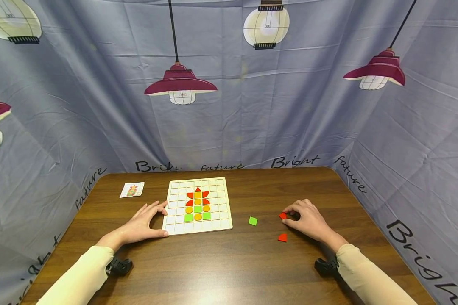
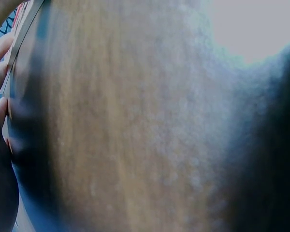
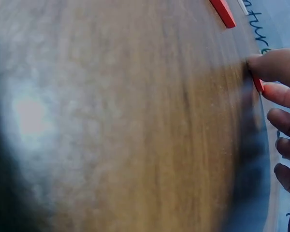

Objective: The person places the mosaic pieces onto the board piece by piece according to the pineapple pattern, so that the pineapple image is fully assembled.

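Observation:
In the head view a white gridded board [image 1: 223,212] lies on the table, bearing a pattern of red, orange and green pieces. My left hand [image 1: 141,222] touches the board's left side, thumb at the near corner and fingers farther up, spread apart. The left wrist view has those fingers [image 2: 1,72] along the board's edge. Off to the right, my right hand [image 1: 309,218] pinches a red tile [image 1: 282,216] between thumb and index finger, low at the tabletop. Its shape is partly covered by the fingertips. The right wrist view also has the red tile [image 3: 257,83] between the fingertips.
A loose green square tile [image 1: 253,221] lies right of the board. A red quarter-circle tile [image 1: 282,237] lies nearer than the right hand. At the back left is a small card [image 1: 132,189] with a printed pattern. Grey-blue curtains [image 1: 229,127] surround the wooden table [image 1: 213,271].

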Demonstrator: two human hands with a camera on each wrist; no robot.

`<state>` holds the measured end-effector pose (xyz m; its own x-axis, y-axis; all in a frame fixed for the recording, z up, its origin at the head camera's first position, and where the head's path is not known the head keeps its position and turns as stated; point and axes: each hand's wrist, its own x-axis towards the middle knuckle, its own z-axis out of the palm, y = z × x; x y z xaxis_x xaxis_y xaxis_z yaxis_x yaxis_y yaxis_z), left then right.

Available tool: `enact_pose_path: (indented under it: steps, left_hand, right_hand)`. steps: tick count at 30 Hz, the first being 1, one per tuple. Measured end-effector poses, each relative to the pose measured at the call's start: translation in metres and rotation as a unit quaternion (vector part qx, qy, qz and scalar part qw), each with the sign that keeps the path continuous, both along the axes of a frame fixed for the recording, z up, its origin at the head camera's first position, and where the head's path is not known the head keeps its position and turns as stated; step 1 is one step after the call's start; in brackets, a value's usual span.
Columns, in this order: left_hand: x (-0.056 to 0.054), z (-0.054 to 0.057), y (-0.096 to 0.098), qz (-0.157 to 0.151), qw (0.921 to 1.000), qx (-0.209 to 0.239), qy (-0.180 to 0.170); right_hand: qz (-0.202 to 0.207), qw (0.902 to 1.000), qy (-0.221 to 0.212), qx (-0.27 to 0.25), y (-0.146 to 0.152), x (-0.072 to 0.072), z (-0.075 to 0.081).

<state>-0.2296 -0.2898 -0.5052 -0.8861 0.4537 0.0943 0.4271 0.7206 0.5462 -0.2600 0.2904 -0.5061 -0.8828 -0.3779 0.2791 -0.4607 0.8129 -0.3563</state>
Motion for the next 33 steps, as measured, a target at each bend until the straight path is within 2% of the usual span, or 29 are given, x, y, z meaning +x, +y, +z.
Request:
enact_pose_path:
  steps: [10, 21, 26, 33]
  left_hand:
    - [0.001, 0.001, 0.001, -0.003, 1.0, 0.003, 0.005]
    - [0.002, 0.0, 0.0, -0.001, 1.0, 0.003, 0.008]
    - [0.002, 0.0, 0.0, -0.002, 1.0, 0.0, 0.007]
    - [0.002, 0.0, 0.0, -0.003, 1.0, 0.003, 0.005]
  right_hand:
    - [0.004, 1.0, 0.004, -0.006, 0.002, 0.0, 0.0]
    - [0.012, 0.9986, 0.049, 0.014, -0.008, -0.005, -0.002]
    - [0.021, 0.9982, 0.055, -0.006, -0.025, -0.006, 0.005]
    - [0.08, 0.995, 0.057, -0.019, -0.075, -0.006, 0.02]
